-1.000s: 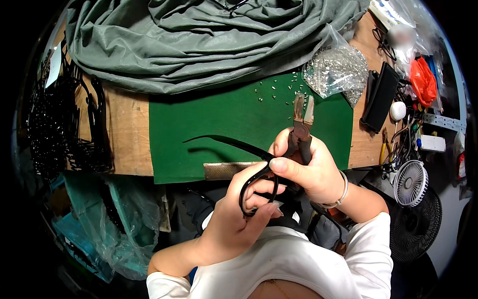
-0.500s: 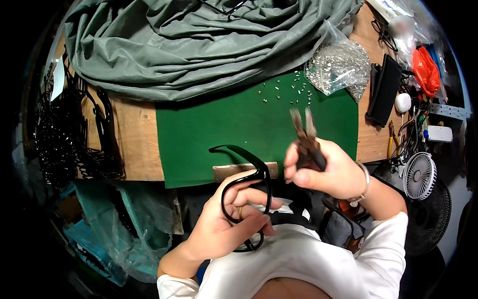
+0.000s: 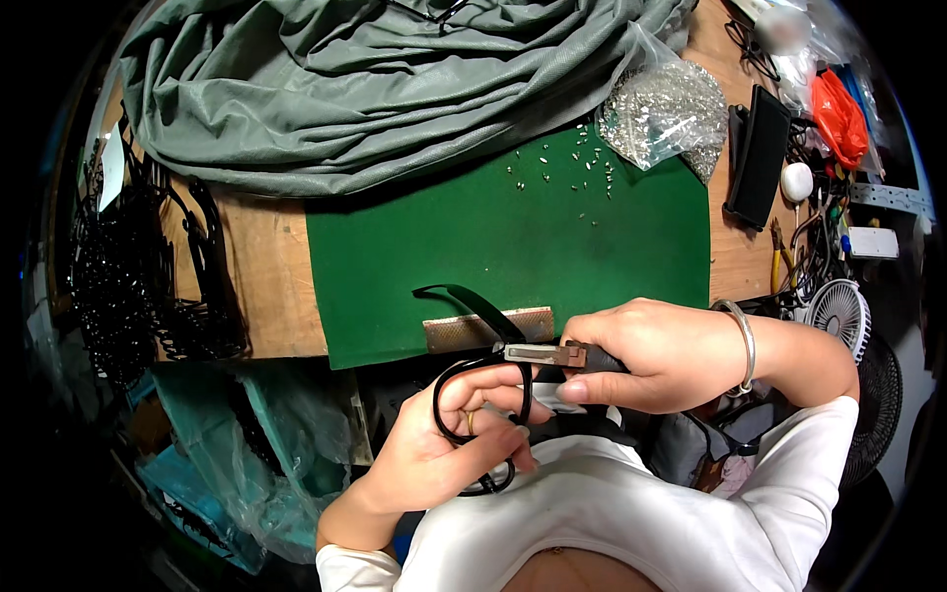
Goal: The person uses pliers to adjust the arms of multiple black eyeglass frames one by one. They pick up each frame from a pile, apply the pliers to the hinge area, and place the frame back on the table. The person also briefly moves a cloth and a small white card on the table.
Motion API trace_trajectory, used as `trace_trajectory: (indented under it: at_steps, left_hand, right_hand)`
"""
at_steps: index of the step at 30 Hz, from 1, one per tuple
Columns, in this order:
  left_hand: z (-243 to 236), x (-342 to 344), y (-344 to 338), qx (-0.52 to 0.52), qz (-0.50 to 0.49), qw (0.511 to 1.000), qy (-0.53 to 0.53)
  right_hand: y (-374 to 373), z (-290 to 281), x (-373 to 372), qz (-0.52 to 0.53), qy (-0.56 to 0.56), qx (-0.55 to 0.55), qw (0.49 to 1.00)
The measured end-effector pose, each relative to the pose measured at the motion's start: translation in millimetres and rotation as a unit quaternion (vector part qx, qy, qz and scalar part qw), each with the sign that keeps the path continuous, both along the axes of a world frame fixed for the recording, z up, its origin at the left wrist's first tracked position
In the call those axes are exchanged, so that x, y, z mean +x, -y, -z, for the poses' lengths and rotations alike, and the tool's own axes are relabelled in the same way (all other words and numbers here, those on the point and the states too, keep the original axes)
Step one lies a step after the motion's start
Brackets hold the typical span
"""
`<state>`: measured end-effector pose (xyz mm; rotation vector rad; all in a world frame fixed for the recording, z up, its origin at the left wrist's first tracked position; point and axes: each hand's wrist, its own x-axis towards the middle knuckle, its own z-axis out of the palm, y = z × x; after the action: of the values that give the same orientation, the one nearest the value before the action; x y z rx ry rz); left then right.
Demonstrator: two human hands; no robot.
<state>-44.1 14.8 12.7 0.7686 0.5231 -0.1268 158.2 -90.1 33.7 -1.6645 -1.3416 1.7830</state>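
One clear bag (image 3: 663, 111) of silver bits beside green mat (image 3: 473, 237).

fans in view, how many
2: a small white fan at the table's right edge, and a black fan below it, partly behind the right arm. Others may be hidden in the clutter.

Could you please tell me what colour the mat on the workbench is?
The mat is dark green, seen in the head view.

Pliers (image 3: 541, 353), probably, on black strap (image 3: 473, 301)
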Motion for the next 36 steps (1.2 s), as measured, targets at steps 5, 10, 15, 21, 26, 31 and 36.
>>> trace_trajectory:
  at_steps: [5,10,15,21,26,31,36]
  left_hand:
    - [0,3,8,0.019,-0.005,1.0,-0.004]
    - [-1,8,7,0.015,0.004,1.0,-0.003]
    - [-4,12,3,0.002,0.014,1.0,-0.014]
    - [-10,22,5,-0.003,-0.046,0.998,-0.052]
    - [-37,14,-19,0.187,-0.032,0.982,-0.009]
    - [27,20,-87,0.635,0.152,0.744,-0.142]
    - [18,19,-111,0.644,0.205,0.724,-0.135]
  right_hand:
    - [5,7,-10,0.017,0.156,0.027,0.987]
    - [10,7,-4,0.024,0.122,0.033,0.992]
    - [-4,6,28,-0.03,-0.105,-0.123,0.986]
    - [12,37,25,0.081,0.042,0.08,0.993]
    - [23,66,17,0.137,0.195,0.171,0.956]
    - [17,64,19,0.122,0.168,0.175,0.963]
    - [16,65,25,0.147,0.143,0.146,0.968]
